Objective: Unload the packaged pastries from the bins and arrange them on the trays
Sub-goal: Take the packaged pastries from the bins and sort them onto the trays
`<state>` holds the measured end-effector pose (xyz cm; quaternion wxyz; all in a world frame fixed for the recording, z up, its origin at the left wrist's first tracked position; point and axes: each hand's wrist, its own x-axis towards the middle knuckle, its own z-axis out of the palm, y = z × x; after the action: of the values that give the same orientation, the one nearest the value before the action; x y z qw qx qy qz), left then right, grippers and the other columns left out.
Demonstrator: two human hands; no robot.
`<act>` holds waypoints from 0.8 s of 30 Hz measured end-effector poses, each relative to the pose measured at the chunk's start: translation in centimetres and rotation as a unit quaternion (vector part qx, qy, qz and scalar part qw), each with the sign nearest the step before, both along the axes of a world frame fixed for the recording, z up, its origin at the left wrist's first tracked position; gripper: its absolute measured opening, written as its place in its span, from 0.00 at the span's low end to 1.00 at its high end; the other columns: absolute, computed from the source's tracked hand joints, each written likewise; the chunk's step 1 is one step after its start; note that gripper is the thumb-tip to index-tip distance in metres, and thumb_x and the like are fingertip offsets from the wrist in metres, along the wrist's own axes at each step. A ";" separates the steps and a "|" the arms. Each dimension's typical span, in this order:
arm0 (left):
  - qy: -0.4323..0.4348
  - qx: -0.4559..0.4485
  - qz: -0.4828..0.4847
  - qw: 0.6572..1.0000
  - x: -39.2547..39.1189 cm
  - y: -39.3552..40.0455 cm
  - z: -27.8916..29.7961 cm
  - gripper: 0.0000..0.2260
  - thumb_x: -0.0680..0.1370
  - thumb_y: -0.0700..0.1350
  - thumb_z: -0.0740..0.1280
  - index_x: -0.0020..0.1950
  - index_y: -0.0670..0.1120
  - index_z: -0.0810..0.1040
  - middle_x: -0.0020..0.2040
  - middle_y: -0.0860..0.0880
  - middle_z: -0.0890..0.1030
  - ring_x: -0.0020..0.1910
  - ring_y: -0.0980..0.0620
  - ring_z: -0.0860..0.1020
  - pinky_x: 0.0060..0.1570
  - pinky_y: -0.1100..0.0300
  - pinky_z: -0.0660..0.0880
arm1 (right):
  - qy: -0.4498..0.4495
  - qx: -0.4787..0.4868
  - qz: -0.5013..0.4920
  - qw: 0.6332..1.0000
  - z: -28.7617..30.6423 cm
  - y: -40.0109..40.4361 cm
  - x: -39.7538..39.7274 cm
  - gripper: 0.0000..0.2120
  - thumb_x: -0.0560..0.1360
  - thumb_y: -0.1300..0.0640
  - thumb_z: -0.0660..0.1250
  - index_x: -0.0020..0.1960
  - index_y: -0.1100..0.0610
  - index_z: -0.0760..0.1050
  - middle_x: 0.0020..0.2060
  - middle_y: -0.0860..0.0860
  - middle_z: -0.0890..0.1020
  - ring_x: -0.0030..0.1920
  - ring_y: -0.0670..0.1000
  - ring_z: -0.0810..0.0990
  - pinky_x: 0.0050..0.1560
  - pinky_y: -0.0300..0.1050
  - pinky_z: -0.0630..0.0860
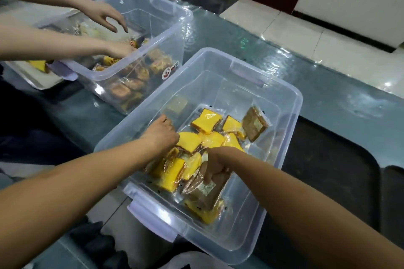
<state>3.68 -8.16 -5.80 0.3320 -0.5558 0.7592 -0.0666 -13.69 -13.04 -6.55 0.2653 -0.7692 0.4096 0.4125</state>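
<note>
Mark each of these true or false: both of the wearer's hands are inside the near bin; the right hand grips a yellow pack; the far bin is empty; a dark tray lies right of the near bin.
1. Both hands are inside the near bin. True: left hand and right hand reach in.
2. The right hand grips a yellow pack. False: it pinches a brown pastry pack.
3. The far bin is empty. False: it holds wrapped brown pastries.
4. A dark tray lies right of the near bin. True.

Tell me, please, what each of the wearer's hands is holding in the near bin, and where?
The right hand pinches a brown wrapped pastry at its upper edge. The left hand reaches among the yellow pastries; its grip is hidden.
</note>
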 end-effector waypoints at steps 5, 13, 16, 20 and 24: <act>0.048 -0.015 0.003 0.999 0.0 -0.4 0.7 0.10 0.82 0.43 0.62 0.59 0.47 0.81 0.56 0.47 0.82 0.56 0.45 0.79 0.58 0.53 0.71 | 0.000 -0.020 0.005 1.000 0.8 -1.4 -0.6 0.18 0.71 0.44 0.77 0.38 0.57 0.76 0.39 0.52 0.79 0.37 0.54 0.77 0.41 0.46 0.76; 0.227 -0.085 0.092 0.966 -1.1 -1.2 4.3 0.07 0.82 0.46 0.62 0.58 0.47 0.75 0.52 0.45 0.77 0.52 0.42 0.78 0.41 0.53 0.71 | -0.069 -0.340 -0.187 0.919 4.8 -8.8 -5.7 0.23 0.76 0.53 0.69 0.67 0.57 0.65 0.59 0.57 0.79 0.63 0.61 0.77 0.67 0.58 0.66; 0.269 -0.104 0.124 0.949 -1.1 -1.2 4.9 0.09 0.76 0.39 0.66 0.50 0.50 0.68 0.50 0.47 0.73 0.50 0.44 0.76 0.38 0.54 0.66 | -0.032 -0.350 -0.208 0.913 3.7 -9.6 -6.7 0.27 0.77 0.53 0.67 0.71 0.61 0.64 0.64 0.59 0.77 0.65 0.63 0.77 0.65 0.58 0.68; 0.355 -0.121 0.187 0.908 -0.7 -0.7 5.6 0.16 0.72 0.35 0.68 0.49 0.51 0.65 0.51 0.48 0.71 0.48 0.46 0.72 0.38 0.54 0.63 | 0.003 -0.277 -0.196 0.941 2.6 -10.0 -6.7 0.29 0.72 0.51 0.74 0.69 0.59 0.69 0.66 0.57 0.76 0.66 0.62 0.76 0.66 0.58 0.69; 0.394 -0.183 0.180 0.883 -0.7 0.2 5.3 0.12 0.73 0.35 0.64 0.52 0.49 0.70 0.53 0.46 0.73 0.52 0.43 0.73 0.42 0.47 0.72 | 0.005 -0.341 -0.179 0.923 2.1 -9.7 -6.8 0.29 0.76 0.47 0.67 0.72 0.59 0.67 0.69 0.62 0.69 0.69 0.65 0.70 0.69 0.60 0.63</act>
<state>3.00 -8.00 -0.47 -0.0961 -0.7141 0.6887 0.0807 -20.46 -22.73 -4.45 0.0538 -0.7252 0.6575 0.1974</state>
